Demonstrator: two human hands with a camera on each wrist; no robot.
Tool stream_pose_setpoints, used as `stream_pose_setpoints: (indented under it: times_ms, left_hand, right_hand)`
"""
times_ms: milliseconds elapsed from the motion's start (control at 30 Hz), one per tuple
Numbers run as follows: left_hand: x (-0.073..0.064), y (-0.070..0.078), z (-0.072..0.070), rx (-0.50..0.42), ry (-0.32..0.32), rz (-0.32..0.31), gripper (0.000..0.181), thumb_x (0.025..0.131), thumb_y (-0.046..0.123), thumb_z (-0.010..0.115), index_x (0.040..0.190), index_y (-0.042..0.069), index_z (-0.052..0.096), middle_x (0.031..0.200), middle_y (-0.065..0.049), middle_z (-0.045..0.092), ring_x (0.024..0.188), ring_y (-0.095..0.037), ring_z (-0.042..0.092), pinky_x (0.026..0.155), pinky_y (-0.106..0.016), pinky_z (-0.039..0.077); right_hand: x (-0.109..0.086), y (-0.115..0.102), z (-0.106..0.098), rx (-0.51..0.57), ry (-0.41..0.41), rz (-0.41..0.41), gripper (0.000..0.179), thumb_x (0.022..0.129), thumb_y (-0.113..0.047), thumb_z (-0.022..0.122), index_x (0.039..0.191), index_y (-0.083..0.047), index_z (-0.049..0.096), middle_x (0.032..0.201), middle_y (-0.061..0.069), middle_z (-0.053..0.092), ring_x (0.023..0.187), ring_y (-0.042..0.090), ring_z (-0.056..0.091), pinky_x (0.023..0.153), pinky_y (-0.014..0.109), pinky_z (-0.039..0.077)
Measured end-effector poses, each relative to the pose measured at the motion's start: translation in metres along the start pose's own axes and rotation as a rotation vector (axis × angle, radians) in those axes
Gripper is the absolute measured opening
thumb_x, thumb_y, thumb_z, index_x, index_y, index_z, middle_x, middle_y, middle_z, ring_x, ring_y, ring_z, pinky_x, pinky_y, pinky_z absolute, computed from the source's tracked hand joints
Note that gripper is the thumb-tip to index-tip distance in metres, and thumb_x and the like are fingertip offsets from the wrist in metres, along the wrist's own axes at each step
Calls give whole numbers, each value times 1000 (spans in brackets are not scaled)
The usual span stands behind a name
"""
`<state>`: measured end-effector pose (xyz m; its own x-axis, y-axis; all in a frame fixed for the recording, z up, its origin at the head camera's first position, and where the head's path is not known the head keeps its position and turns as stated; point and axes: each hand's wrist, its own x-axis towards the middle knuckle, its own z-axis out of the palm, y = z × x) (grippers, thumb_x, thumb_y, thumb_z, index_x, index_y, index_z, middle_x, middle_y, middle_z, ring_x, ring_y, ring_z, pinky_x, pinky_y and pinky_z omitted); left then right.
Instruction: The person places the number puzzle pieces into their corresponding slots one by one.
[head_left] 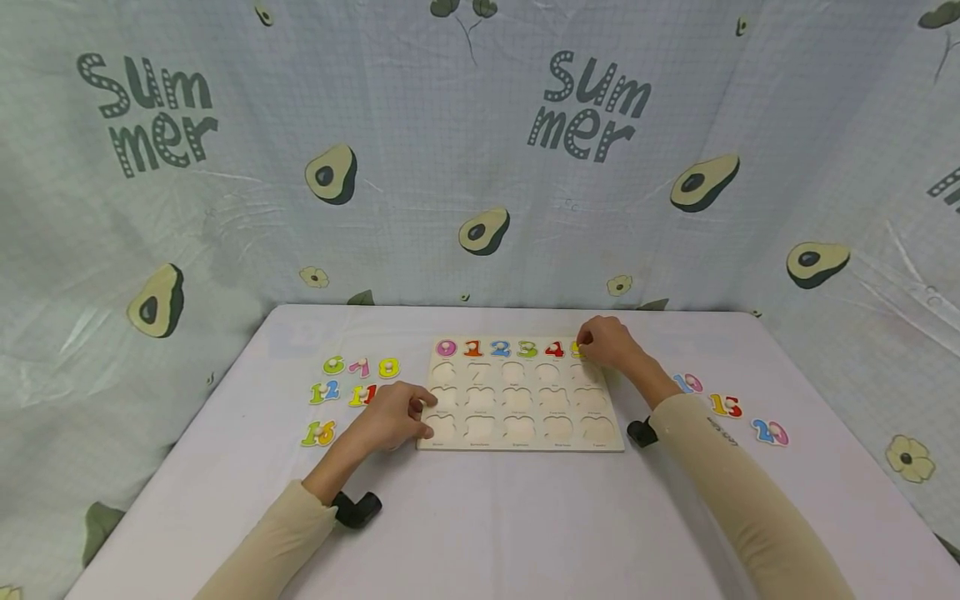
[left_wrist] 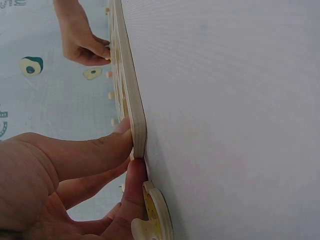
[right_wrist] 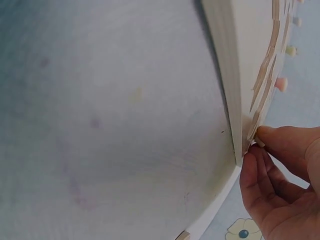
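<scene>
A wooden number puzzle board (head_left: 517, 447) lies on the table, with number pieces 0 (head_left: 446, 348), 1 (head_left: 472, 348) and others up to 4 along its back row. Recesses in the nearer rows show bare wood. My left hand (head_left: 392, 415) grips the board's left edge, thumb on top and a finger against the side in the left wrist view. At the back right corner my right hand (head_left: 609, 342) pinches a yellow number piece (head_left: 577, 350) over the last place of that row. The fingers hide most of this piece.
Left of the board lie loose number pieces, among them a green 6 (head_left: 333, 365), a yellow 8 (head_left: 388, 367) and a 16 (head_left: 318, 433). On the right are 10 (head_left: 687, 383), 15 (head_left: 726, 406) and 20 (head_left: 770, 432). A printed cloth (head_left: 420, 167) hangs behind the table.
</scene>
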<state>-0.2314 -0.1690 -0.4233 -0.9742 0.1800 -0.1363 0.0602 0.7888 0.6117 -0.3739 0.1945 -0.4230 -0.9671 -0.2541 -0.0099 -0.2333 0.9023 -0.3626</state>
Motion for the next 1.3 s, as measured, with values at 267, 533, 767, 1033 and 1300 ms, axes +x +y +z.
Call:
stream_pose_setpoints:
  times_ms: [267, 533, 767, 1033, 1300]
  left_hand:
    - [0, 0, 0, -2, 1, 5, 44, 81, 8, 87, 122, 4, 74, 95, -7, 63, 87, -20, 53, 73, -30, 43]
    - [0, -1, 1, -4, 2, 14, 44, 80, 8, 88, 121, 4, 74, 95, -7, 64, 86, -19, 54, 73, -31, 44]
    - [0, -1, 1, 5, 2, 17, 43, 80, 8, 88, 121, 4, 74, 95, -7, 65, 87, -19, 54, 75, -31, 45]
    - [1, 3, 1, 6, -3, 20, 43, 80, 8, 88, 121, 4, 74, 95, -7, 64, 87, -19, 54, 74, -31, 44]
    - [0, 2, -1, 9, -20, 2, 44, 81, 8, 87, 122, 4, 73, 98, -7, 65, 87, -19, 55, 75, -31, 45]
  right_hand:
    - [0, -2, -2, 3, -19, 8, 18, 98, -10, 64, 109, 0, 74, 106, 18, 71, 92, 28, 59, 86, 42, 54]
    - [-3, -1, -4, 4, -27, -29, 17, 94, -8, 65, 107, 0, 73, 104, 18, 71, 90, 29, 62, 80, 42, 54]
    - [-6, -3, -8, -14, -44, -52, 19, 93, -7, 68, 109, 0, 72, 106, 19, 72, 94, 31, 65, 86, 46, 54]
    - [-11, 0, -18, -7, -88, -42, 28, 95, -17, 71, 117, 0, 70, 113, 20, 72, 103, 33, 67, 90, 47, 54]
    - [-28, 3, -30, 7, -74, -100, 31, 96, -19, 71, 119, 2, 68, 110, 21, 73, 100, 34, 67, 86, 47, 55]
